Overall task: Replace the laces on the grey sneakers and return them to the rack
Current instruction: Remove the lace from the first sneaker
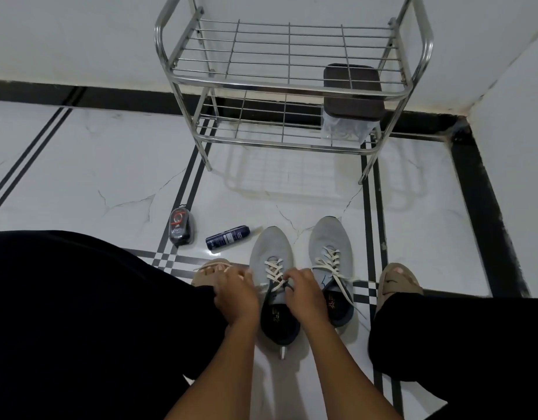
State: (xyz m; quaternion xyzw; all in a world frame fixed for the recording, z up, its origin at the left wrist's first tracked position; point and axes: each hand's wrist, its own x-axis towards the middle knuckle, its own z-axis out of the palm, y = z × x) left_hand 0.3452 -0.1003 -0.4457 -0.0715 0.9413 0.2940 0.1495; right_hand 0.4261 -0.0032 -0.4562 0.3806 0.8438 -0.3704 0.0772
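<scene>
Nearest the lens: left hand [236,294], fingers curled tight, pinching a cream lace end at the left side of the left sneaker [272,277]. Right hand [304,294] just right of it, fingers bent onto the cream lace [275,272] at the top eyelets.

Left of that sneaker: an oval dark sponge case [180,227], then a navy cylindrical can [227,237] lying on its side. Soft grey knit uppers, dark padded collars, flat woven laces. Beside the left sneaker, to its right and nearly touching, the right sneaker [331,253], loose lace ends trailing.

Glossy white marble-look floor [110,177], thin cracks, black inlaid stripes; white walls, black skirting.

Both sneakers upright, long axes running away from the camera, toes toward the chromed wire rack [289,74] beyond, heels near. Brown-lidded clear box [352,95] on the lower shelf.
</scene>
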